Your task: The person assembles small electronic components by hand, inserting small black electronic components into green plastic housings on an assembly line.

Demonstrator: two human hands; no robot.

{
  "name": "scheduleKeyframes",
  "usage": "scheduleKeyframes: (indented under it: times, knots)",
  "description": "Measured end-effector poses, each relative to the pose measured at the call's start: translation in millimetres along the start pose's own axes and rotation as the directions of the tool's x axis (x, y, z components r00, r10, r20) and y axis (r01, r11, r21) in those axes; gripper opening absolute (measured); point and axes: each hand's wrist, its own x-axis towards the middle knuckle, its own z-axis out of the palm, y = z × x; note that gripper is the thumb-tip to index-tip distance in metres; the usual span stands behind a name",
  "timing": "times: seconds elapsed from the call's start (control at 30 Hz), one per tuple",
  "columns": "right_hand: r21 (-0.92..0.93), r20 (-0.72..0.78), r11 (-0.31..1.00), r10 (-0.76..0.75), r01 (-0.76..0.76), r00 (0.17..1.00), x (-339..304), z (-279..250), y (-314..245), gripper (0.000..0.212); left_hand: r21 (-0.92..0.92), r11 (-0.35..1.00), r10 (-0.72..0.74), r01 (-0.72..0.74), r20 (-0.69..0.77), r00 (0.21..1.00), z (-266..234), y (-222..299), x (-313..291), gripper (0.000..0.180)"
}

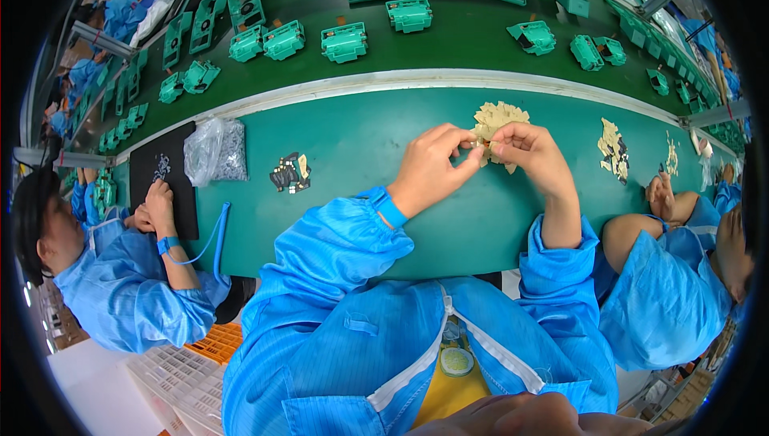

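Note:
My left hand [432, 167] and my right hand [538, 157] meet above the green table, both closed in a fingertip pinch. Between their fingertips is a tiny pale piece with a touch of orange, too small to name. Right behind my fingers lies a heap of flat cream-coloured pieces [501, 115], partly hidden by my hands. Farther left on the table sits a small cluster of black and cream pieces [290, 172]. A blue wrist strap [388, 208] circles my left wrist.
Beyond the table, a dark green conveyor [448, 51] carries several green plastic housings [344, 42]. A bag of small grey parts [231, 150] lies left, near a co-worker [132, 276]. Another co-worker [665, 276] sits right, near a cream-and-black pile [613, 151].

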Motion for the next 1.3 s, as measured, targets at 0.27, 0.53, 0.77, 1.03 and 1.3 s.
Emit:
scheduleKeyframes:
  times: [0.27,0.53,0.77,1.03,1.3]
  knots:
    - [-0.035,0.008,0.999,-0.011,0.011,1.0,1,2,2,0.011,-0.002,0.999,-0.054,0.054,0.025,0.998,4,-7,-1,0.008]
    - [-0.02,-0.067,1.0,0.004,-0.005,0.998,0,-7,1,0.011,-0.03,0.988,-0.152,0.151,-0.019,0.988,9,-5,1,0.007]
    - [-0.004,-0.126,1.0,-0.029,0.028,0.992,2,-13,3,0.014,0.152,0.985,-0.082,0.082,-0.003,0.997,12,-9,4,0.006]
    - [-0.028,-0.135,0.998,-0.065,0.061,0.989,3,-12,4,0.017,0.15,0.989,-0.007,0.012,-0.034,0.999,19,-9,10,0.008]
    - [-0.223,-0.089,0.964,-0.17,0.147,0.981,1,-12,5,0.019,0.122,0.991,0.061,-0.056,-0.038,0.997,19,2,15,0.015]
